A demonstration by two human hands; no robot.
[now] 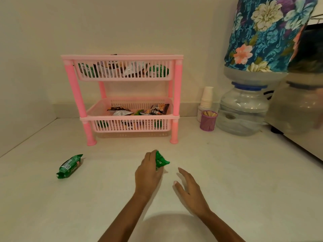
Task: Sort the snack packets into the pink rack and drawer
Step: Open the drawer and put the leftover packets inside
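while both forearms enter from the bottom edge and angle toward the middle of the white counter (227, 172), the two hands sit near each other but apart, not touching.

left hand (148, 172): back of hand up, wrist straight, fingers curled round a small green packet (162, 161). the packet sticks out on the hand's right side, one crimped end pointing right. resting on the counter or just lifted: cannot tell.

right hand (189, 186): palm down, low over the counter, fingers straight and loosely spread, thumb out toward the left hand. holds nothing. contact with the counter unclear.

second green packet (70, 166): lies on the counter well to the left of the left hand, long axis tilted, untouched.

pink rack (178, 84): upright at the back by the wall, beyond both hands. upper basket (122, 57) and lower basket (129, 117) each hold mixed packets, green and brown among them.

right of the rack: stack of paper cups (207, 98), purple holder of toothpicks (208, 122), clear water bottle (243, 110) under a flower-print cover (265, 32).
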